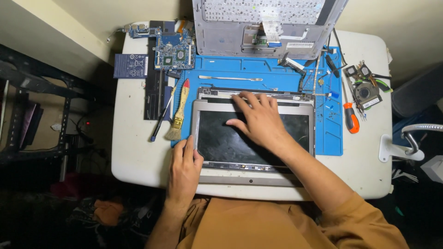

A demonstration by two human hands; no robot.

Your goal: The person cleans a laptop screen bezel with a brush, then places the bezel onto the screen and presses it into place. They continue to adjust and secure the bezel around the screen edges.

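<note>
A laptop screen panel (251,138) with a grey frame and dark glass lies flat on a blue work mat (330,133), which covers the middle of a white bench (134,152). The right hand (258,120) rests palm down on the upper part of the panel, fingers spread flat toward its top edge; this grip is open and closes on nothing. The left hand (184,166) sits at the panel's lower left corner, fingers laid along the frame edge and lightly curled; whether it actually pinches the frame cannot be told.

Just left of the panel, on the mat's edge, lies a wooden-handled brush (178,113), with a thin dark-handled tool (161,115) beside it. Above the panel a slim metal pry tool (230,78) lies across the mat. Further above, a grey laptop keyboard shell (267,25) leans up at the back of the bench. To the upper left of the panel a blue circuit board (173,48) rests on the bench. Right of the panel, an orange-handled screwdriver (351,117) lies at the mat's edge, and beyond it a small cooling fan (365,92). The mat's shallow compartments near the screwdriver hold small parts, too small to identify.
</note>
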